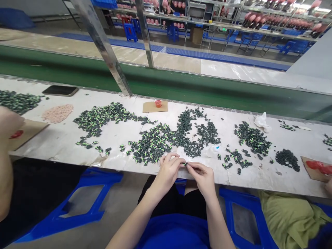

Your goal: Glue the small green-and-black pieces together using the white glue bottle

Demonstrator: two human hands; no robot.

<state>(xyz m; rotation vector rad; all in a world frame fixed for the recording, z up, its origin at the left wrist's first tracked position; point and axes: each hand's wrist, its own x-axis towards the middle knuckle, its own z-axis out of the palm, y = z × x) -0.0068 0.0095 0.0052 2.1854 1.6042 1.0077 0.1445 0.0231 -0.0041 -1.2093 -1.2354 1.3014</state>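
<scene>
Near the front edge of the table, my left hand (168,170) is closed, thumb and forefinger pinching a small black-and-green piece (185,164). My right hand (203,175) meets it from the other side, its fingertips also pinched at the piece. Exactly what kind of part it is cannot be made out at this size. Just beyond my left hand lies a heap of black-and-green pieces (153,143). A pile of plain dark pieces (192,148) adjoins it to the right. Beside that pile is a small white bottle with a blue tip (213,150).
Farther back, a red cup (158,103) stands on cardboard (146,107). More pieces (252,138) lie to the right, near crumpled tissue (262,121). A metal post (103,48) rises at the table's back edge by a green belt (166,82). Co-workers' arms (6,166) show at both sides.
</scene>
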